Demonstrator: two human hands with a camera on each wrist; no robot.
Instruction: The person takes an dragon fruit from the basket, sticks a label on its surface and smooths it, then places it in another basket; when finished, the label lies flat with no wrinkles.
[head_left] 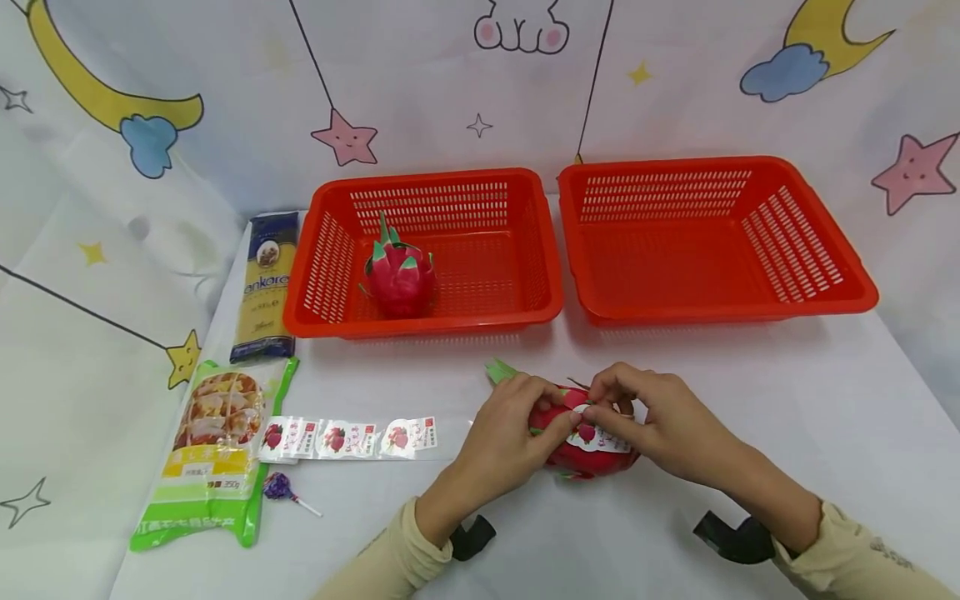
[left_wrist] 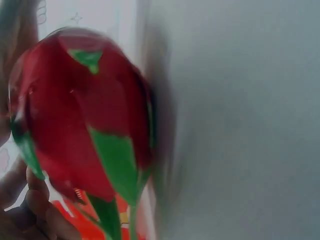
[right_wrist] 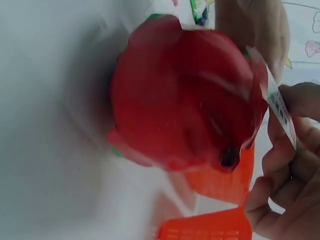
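Observation:
A red dragon fruit [head_left: 592, 462] with green-tipped scales lies on its side on the white table, its leafy end [head_left: 498, 371] to the left. My left hand [head_left: 506, 425] holds it from the left, index finger and thumb bent over its upper side. A white sticker [head_left: 600, 440] printed with a dragon fruit lies along the top. My right hand [head_left: 660, 421] pinches this sticker between thumb and fingers. In the right wrist view the sticker [right_wrist: 281, 112] stands partly off the fruit's skin [right_wrist: 155, 95]. The left wrist view shows the fruit [left_wrist: 75, 120] close up, somewhat blurred.
Another dragon fruit [head_left: 402, 279] sits in the left red basket [head_left: 423, 327]; a second red basket [head_left: 720, 312] stands beside it. On the left are a pasta packet [head_left: 266, 287], a green food bag [head_left: 217, 450], a lollipop [head_left: 279, 487] and a strip of stickers [head_left: 348, 439].

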